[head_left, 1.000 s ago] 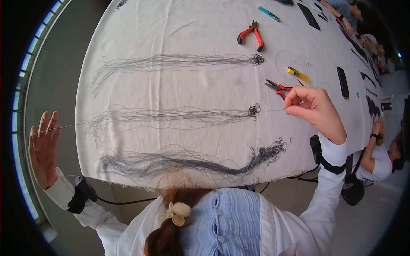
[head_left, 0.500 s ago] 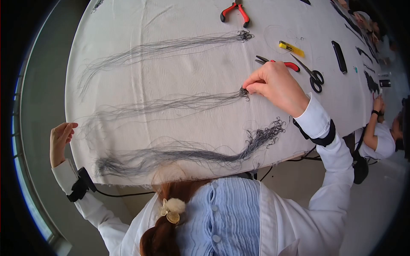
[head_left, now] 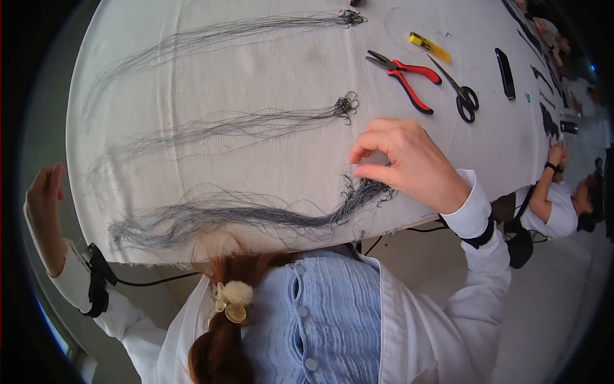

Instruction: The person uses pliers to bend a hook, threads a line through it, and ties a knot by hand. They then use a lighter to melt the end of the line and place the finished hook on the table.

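Three bundles of thin dark strands with small hooks at their right ends lie on the white cloth. The upper bundle and the middle bundle are thin; the lower bundle is thicker. My right hand hovers over the hooked end of the lower bundle, thumb and fingers apart, with nothing visible between them. Off the table's left edge, my left hand is raised with its fingers extended and holds nothing that shows.
Beyond my right hand lie red-handled pliers, black scissors, a yellow cutter and a black elongated object. At the far right another person sits by the table. Black cables hang below the table's near edge.
My right hand has let go of the middle bundle's hooks and moved toward the lower bundle, opening. The pliers are uncovered. My left hand has moved further left, its fingers straighter. The view has shifted.
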`<action>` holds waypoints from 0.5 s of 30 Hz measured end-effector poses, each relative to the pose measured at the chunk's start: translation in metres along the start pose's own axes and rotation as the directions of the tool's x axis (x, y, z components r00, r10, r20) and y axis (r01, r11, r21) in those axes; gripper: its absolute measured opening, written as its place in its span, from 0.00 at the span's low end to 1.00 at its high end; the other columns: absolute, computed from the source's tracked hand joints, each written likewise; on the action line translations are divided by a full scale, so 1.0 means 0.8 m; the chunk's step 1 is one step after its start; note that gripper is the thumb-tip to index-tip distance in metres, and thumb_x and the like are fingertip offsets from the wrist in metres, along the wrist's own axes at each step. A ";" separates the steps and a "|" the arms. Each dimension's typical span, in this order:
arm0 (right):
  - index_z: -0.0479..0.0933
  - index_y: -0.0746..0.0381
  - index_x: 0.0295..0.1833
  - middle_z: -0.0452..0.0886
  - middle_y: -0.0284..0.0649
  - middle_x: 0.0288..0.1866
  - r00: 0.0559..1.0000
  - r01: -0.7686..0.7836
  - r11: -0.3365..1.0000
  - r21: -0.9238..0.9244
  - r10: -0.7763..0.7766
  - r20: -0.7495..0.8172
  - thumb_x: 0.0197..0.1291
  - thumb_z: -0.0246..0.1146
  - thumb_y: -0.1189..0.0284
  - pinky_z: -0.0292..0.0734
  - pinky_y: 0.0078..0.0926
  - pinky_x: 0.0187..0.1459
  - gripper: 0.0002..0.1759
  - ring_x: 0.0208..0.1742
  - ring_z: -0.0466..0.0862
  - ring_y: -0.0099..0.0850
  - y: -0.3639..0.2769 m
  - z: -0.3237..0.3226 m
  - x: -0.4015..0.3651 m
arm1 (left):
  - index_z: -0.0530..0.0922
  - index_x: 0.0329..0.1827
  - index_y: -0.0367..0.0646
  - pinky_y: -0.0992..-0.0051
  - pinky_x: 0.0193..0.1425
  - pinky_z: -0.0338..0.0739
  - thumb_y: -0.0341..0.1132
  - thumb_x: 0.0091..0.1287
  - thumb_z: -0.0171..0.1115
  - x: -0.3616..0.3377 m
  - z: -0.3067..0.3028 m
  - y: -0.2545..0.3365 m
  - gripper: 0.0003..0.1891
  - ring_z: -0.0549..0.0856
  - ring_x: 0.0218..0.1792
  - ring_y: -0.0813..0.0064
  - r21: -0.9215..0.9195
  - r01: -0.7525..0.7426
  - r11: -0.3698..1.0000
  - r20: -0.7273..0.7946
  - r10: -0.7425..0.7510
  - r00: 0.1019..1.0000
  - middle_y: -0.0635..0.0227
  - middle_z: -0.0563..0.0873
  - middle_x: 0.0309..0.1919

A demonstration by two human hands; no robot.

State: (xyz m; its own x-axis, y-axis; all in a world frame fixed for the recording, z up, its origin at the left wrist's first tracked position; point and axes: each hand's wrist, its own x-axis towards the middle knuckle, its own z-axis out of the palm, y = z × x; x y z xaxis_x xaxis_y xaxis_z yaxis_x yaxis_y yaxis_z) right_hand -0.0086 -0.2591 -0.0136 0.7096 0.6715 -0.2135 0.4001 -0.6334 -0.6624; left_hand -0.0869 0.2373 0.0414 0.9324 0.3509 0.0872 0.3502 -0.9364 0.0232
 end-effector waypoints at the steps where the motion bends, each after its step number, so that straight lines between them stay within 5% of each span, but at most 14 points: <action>1: 0.76 0.66 0.27 0.78 0.44 0.27 1.000 0.008 0.999 0.031 -0.008 -0.001 0.46 0.65 0.76 0.71 0.29 0.30 0.06 0.27 0.77 0.36 0.004 0.006 0.001 | 0.80 0.32 0.41 0.79 0.32 0.69 0.43 0.66 0.56 -0.014 -0.003 0.050 0.14 0.75 0.23 0.80 -0.122 -0.124 0.985 -0.021 0.122 0.992 0.69 0.77 0.20; 4: 0.76 0.65 0.29 0.78 0.35 0.28 0.996 -0.076 0.993 0.091 0.072 0.045 0.48 0.66 0.76 0.68 0.22 0.29 0.05 0.28 0.76 0.24 -0.006 -0.004 -0.001 | 0.80 0.29 0.39 0.79 0.32 0.70 0.36 0.61 0.61 -0.036 -0.011 0.185 0.09 0.77 0.23 0.80 -0.374 -0.437 0.818 -0.016 0.466 0.885 0.67 0.81 0.23; 6: 0.77 0.66 0.29 0.78 0.35 0.29 0.988 -0.143 0.966 0.215 0.128 0.083 0.49 0.66 0.77 0.69 0.21 0.31 0.04 0.29 0.76 0.22 -0.016 -0.015 -0.008 | 0.81 0.30 0.37 0.78 0.33 0.72 0.32 0.58 0.63 -0.045 -0.011 0.240 0.06 0.79 0.24 0.80 -0.616 -0.442 0.652 0.111 0.627 0.771 0.64 0.83 0.25; 8: 0.77 0.66 0.29 0.79 0.35 0.30 0.975 -0.213 0.924 0.317 0.181 0.129 0.49 0.65 0.79 0.70 0.20 0.33 0.03 0.31 0.77 0.21 -0.023 -0.017 -0.018 | 0.83 0.33 0.38 0.78 0.36 0.76 0.34 0.63 0.62 -0.043 -0.001 0.274 0.08 0.82 0.27 0.76 -0.835 -0.241 0.494 0.338 0.808 0.483 0.61 0.84 0.30; 10: 0.77 0.66 0.30 0.81 0.31 0.28 0.991 -0.067 0.875 0.480 0.113 -0.068 0.52 0.65 0.77 0.70 0.20 0.34 0.04 0.32 0.77 0.20 -0.024 -0.011 -0.028 | 0.82 0.38 0.35 0.77 0.37 0.76 0.40 0.66 0.59 -0.050 0.025 0.303 0.14 0.83 0.32 0.77 -0.911 0.117 0.395 0.411 0.887 0.211 0.61 0.85 0.33; 11: 0.78 0.65 0.30 0.81 0.33 0.28 0.985 -0.048 0.868 0.494 0.123 -0.121 0.49 0.66 0.79 0.71 0.20 0.36 0.03 0.33 0.78 0.23 -0.029 -0.009 -0.033 | 0.82 0.38 0.35 0.77 0.37 0.76 0.40 0.66 0.59 -0.059 0.037 0.315 0.14 0.83 0.32 0.77 -0.915 0.116 0.387 0.404 0.885 0.230 0.61 0.85 0.33; 13: 0.78 0.64 0.30 0.81 0.34 0.28 0.973 0.034 0.910 0.413 0.065 -0.223 0.48 0.66 0.80 0.72 0.21 0.35 0.04 0.33 0.78 0.25 -0.041 -0.004 -0.038 | 0.82 0.42 0.36 0.77 0.38 0.78 0.45 0.69 0.55 -0.073 0.052 0.332 0.18 0.83 0.36 0.77 -0.773 0.546 0.322 0.469 0.871 0.150 0.64 0.85 0.35; 15: 0.79 0.63 0.32 0.80 0.35 0.31 0.938 0.135 0.965 0.224 -0.051 -0.344 0.43 0.67 0.82 0.74 0.24 0.35 0.08 0.34 0.78 0.30 -0.051 0.002 -0.043 | 0.82 0.44 0.37 0.77 0.38 0.78 0.47 0.69 0.54 -0.076 0.054 0.339 0.19 0.83 0.37 0.77 -0.701 0.652 0.288 0.507 0.844 0.173 0.64 0.85 0.36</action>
State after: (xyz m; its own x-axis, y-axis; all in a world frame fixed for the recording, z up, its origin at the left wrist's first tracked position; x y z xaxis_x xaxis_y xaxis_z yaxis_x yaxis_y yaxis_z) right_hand -0.0503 -0.2559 0.0200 0.8444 0.5296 0.0808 0.3518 -0.4345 -0.8291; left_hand -0.0447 -0.0379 -0.0003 0.5023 -0.7255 -0.4705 0.6459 -0.0469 0.7620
